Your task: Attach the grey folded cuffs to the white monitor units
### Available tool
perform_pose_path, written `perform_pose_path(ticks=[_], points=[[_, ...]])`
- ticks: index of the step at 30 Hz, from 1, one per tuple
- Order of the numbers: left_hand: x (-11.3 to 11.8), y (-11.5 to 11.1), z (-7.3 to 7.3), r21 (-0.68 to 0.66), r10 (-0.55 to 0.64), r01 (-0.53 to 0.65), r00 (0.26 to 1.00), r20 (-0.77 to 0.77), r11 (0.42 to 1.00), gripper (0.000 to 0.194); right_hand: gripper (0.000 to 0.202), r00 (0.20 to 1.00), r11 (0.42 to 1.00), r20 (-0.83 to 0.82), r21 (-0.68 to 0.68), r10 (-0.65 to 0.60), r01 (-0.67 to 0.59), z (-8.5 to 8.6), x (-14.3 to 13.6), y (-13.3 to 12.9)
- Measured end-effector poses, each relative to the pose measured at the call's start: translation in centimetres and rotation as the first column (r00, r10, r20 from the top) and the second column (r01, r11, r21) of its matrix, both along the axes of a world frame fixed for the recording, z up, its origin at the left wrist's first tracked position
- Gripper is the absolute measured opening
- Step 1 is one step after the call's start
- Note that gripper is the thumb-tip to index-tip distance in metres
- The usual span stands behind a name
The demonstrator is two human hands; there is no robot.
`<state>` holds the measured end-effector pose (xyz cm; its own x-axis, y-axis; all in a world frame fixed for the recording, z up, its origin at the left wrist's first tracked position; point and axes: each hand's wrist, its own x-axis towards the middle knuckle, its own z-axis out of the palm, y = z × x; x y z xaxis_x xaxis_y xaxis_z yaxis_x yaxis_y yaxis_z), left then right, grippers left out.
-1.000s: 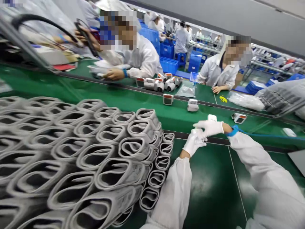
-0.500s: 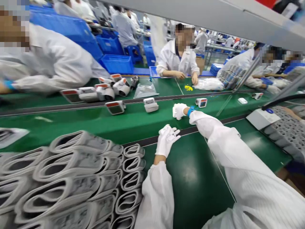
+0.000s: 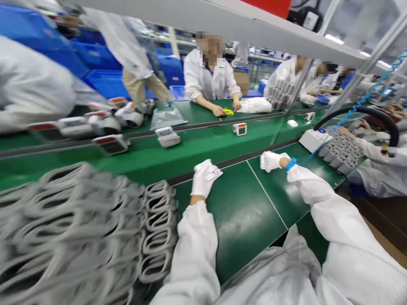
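Note:
My left hand (image 3: 206, 177), in a white glove, is over the front edge of the green belt, its fingers loosely bent and partly apart; I make out nothing held in it. Further right, my right hand (image 3: 271, 162), gloved with a blue wrist strap, is closed above the green table (image 3: 244, 212); whatever its fingers hold is hidden. A small white object (image 3: 284, 156) shows just behind it. White devices lie on the belt: one with a dark screen (image 3: 241, 129) and another (image 3: 168, 137) further left.
Stacked grey cuffs (image 3: 95, 220) fill the left front. A white box (image 3: 314, 139) and a tray of grey parts (image 3: 343, 148) are at the right. Across the belt, a person (image 3: 211, 78) handles yellow pieces (image 3: 228, 111). A blue coiled cord (image 3: 365, 101) hangs at the right.
The view has turned right. My right hand has moved from over the belt back to the near table, farther from my left hand. My left hand's fingers are less spread.

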<state>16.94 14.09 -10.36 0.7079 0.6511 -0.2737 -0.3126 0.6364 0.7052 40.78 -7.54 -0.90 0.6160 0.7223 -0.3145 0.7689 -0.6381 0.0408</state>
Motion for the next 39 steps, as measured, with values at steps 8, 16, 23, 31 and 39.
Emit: perform_pose_path(ticks=[8,16,23,31,39], points=[[-3.6,-8.9,-0.8,0.023,-0.074,0.073,0.996,0.047,0.997,0.064,0.072,0.939,0.947,0.166,0.056,0.303,-0.315,0.9,-6.2,2.6],[-12.9,-16.2,-1.5,0.087,-0.018,0.018,1.0,0.001,0.996,0.078,0.079,0.712,0.644,0.029,0.401,0.702,-0.652,-0.5,-21.0,16.4],[-18.1,-18.0,-3.0,0.208,0.17,-0.148,0.981,-0.095,0.967,0.084,0.05,0.761,0.716,0.034,0.316,0.647,-0.623,-1.9,-24.7,20.2],[-16.2,-18.7,-2.7,0.617,0.285,-0.107,0.938,-0.198,0.78,0.029,0.028,0.883,0.825,0.101,0.321,0.458,-0.465,-2.2,-17.3,11.0],[-7.1,-18.9,-2.0,0.919,0.498,0.203,0.79,-0.358,0.339,0.066,0.034,0.933,0.716,0.095,0.615,0.348,-0.33,-8.1,-12.4,4.0]])
